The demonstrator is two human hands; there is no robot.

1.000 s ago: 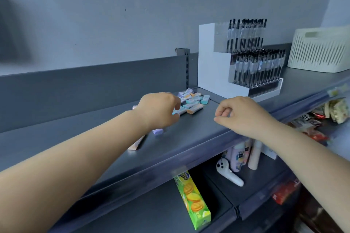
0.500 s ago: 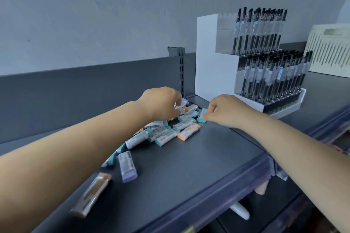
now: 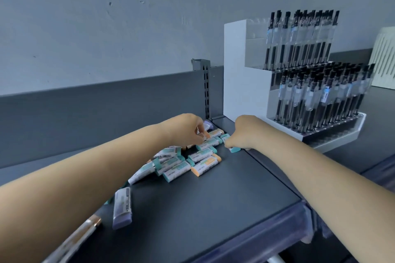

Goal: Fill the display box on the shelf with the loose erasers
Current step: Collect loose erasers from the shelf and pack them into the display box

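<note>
The shelf is carrying everything at about chest height, so the person is reaching both arms forward over its front lip. Right of the pile, a white pen stand is standing against the back panel, its tiers stepped so every pen shows; further right of the pile, a pale slatted basket is peeking in at the edge. I am seeing no display box for erasers anywhere, so the filling is probably still ahead.

The erasers are lying in a loose heap near the back of the shelf, with a purple one and a blurred orange-tipped one straying toward the front of the pile. Both hands are working at the pile's far end, likely gathering a handful. The left hand is curling its fingers down and pinching an eraser at the top of the pile. The right hand is pinching a teal eraser at the pile's right edge, fingers bunched together.
</note>
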